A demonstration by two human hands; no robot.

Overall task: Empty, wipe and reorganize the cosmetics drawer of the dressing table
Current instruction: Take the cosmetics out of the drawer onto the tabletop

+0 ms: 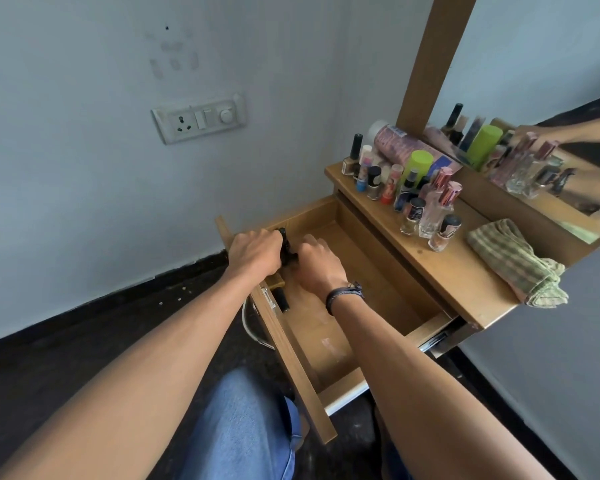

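The wooden drawer [392,292] of the dressing table is pulled out wide. My left hand [255,252] and my right hand [317,263] are both down in its far left corner, fingers curled round small black cosmetic items [286,249] between them. A black tube [282,299] lies against the drawer's front wall just below my hands. The rest of the drawer floor shows bare wood with pale smudges. Many bottles [409,188], nail polishes and sprays stand on the table top [465,268]. A green checked cloth [516,261] lies folded on the top at the right.
A mirror [551,161] in a wooden frame stands behind the table top. A wall socket plate [200,117] is on the left wall. My knee in blue jeans [243,427] is under the drawer front. Dark floor lies to the left.
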